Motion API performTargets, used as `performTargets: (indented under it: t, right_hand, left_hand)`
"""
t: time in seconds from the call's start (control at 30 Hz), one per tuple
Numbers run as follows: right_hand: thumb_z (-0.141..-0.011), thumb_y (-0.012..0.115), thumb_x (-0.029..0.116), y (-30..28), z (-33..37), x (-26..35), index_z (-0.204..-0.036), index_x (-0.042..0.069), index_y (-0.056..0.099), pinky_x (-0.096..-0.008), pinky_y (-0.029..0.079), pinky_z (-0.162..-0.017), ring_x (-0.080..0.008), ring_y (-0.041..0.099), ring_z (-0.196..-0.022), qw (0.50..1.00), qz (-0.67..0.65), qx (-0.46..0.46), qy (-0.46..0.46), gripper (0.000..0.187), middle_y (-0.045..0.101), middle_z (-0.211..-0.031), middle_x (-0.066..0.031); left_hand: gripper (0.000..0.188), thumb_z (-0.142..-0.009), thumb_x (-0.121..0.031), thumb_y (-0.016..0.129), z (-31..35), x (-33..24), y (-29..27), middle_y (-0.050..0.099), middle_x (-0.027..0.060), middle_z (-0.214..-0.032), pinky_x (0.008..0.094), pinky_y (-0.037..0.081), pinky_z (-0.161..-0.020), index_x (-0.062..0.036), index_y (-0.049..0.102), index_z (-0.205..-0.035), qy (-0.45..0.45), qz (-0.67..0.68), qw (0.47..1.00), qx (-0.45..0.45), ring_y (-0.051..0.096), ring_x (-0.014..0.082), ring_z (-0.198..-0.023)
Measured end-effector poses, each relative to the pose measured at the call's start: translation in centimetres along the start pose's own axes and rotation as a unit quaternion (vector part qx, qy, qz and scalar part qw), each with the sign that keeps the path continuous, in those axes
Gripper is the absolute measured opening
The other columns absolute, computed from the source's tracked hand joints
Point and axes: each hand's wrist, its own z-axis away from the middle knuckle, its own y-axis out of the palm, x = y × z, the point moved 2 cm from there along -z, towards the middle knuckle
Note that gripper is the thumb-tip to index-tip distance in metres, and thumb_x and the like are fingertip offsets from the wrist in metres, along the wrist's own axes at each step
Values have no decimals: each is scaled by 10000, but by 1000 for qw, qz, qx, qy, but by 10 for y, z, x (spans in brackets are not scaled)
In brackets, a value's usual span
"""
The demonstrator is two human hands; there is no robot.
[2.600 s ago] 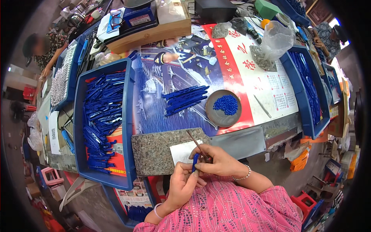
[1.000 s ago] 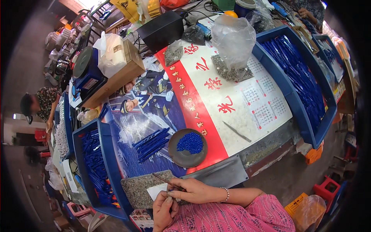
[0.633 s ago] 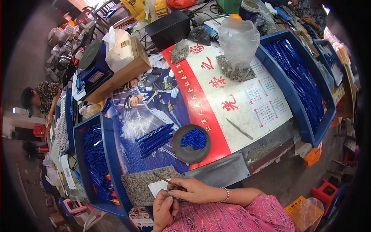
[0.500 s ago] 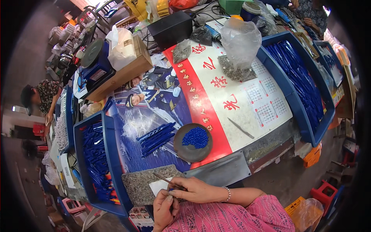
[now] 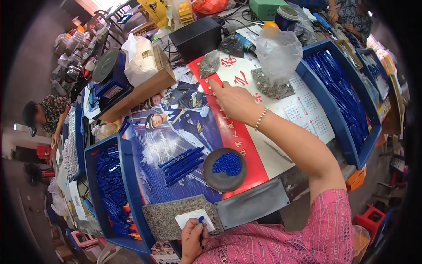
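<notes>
Low in the middle, my left hand is closed round a slim dark piece with a rounded blue tip, just over a white paper on a speckled stone slab. My right hand is stretched far forward over the poster, a thin pointed metal tool like tweezers sticking out leftward from its fingers. Just ahead of its fingertips lies a clear bag of small grey bits. Between the hands stands a round dark dish holding small blue beads, beside a bundle of blue sticks.
Blue trays of long blue pieces flank the work area, one at the left and one at the right. A wooden box, a black box and another bag of small parts stand farther back. Another person is at far left.
My right hand has left my left hand and swung forward over the poster with the thin tool. My left hand stays low, and the blue tip in it now shows.
</notes>
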Motion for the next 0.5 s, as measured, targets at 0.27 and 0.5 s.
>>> performTargets:
  t: [0.27,0.5]
  right_hand:
    - [-850,447,98,28,-46,-7,-1333,16,351,-421,514,-659,-365,626,-755,998,9,-54,45,499,579,-940,-244]
    - [-864,453,104,34,-45,-3,-1245,-32,445,-379,539,-624,-312,650,-781,995,70,-52,54,404,592,-921,-192]
  left_hand:
    - [100,-925,-128,455,-3,-3,-4,487,76,-590,233,304,-380,-32,477,-913,-13,-8,1000,4,363,112,-396]
    - [85,-924,-118,454,-5,-6,-2,493,76,-597,233,314,-382,-36,475,-915,-26,-3,1000,-7,373,111,-399]
